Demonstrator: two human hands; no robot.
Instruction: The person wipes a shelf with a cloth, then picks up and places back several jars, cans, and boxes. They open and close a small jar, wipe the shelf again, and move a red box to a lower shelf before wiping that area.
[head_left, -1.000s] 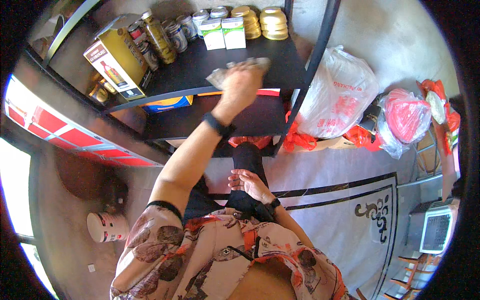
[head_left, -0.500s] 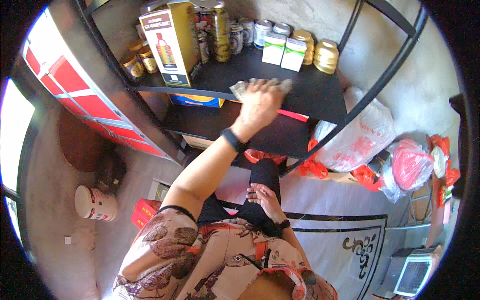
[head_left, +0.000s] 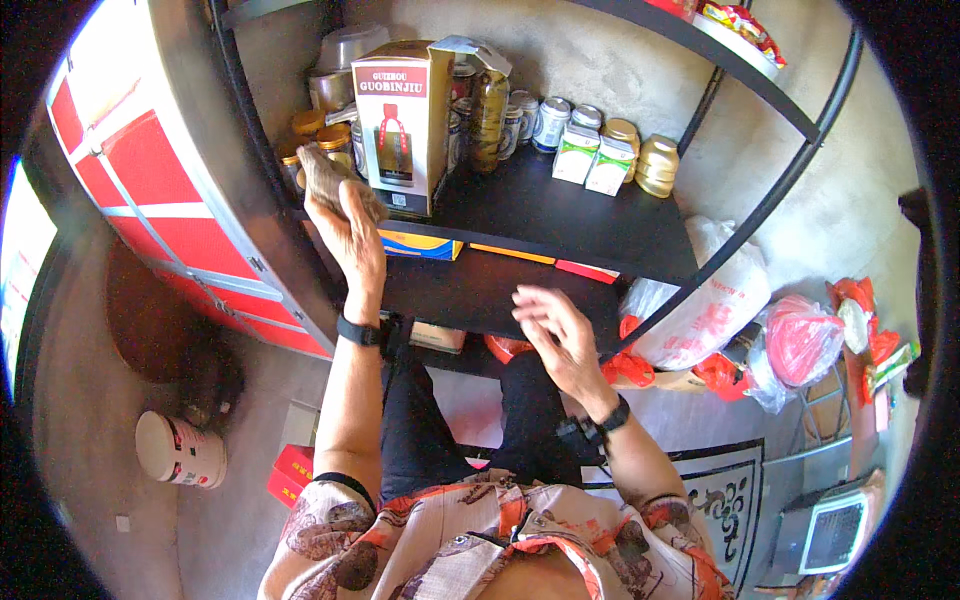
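My left hand (head_left: 352, 238) is closed on a greyish-brown cloth (head_left: 328, 178) at the left front edge of the black shelf (head_left: 560, 225). Just behind the cloth are gold-lidded jars (head_left: 336, 143), which it partly hides. Right beside it stands a tall bottle carton (head_left: 392, 140) in white and gold with a bottle pictured on its front. My right hand (head_left: 560, 330) hangs in front of the lower shelf, fingers apart and holding nothing.
Tall jars, cans (head_left: 551, 125), two small white-green cartons (head_left: 577, 155) and a gold jar (head_left: 657, 167) line the shelf's back. A red-panelled cabinet (head_left: 150, 190) flanks the left post. Plastic bags (head_left: 715, 300) lie at right; a white bucket (head_left: 180, 449) stands on the floor at left.
My left hand has carried the cloth leftward from the shelf's middle front to beside the carton and jars. My right hand has risen from my leg. The view has shifted a little.
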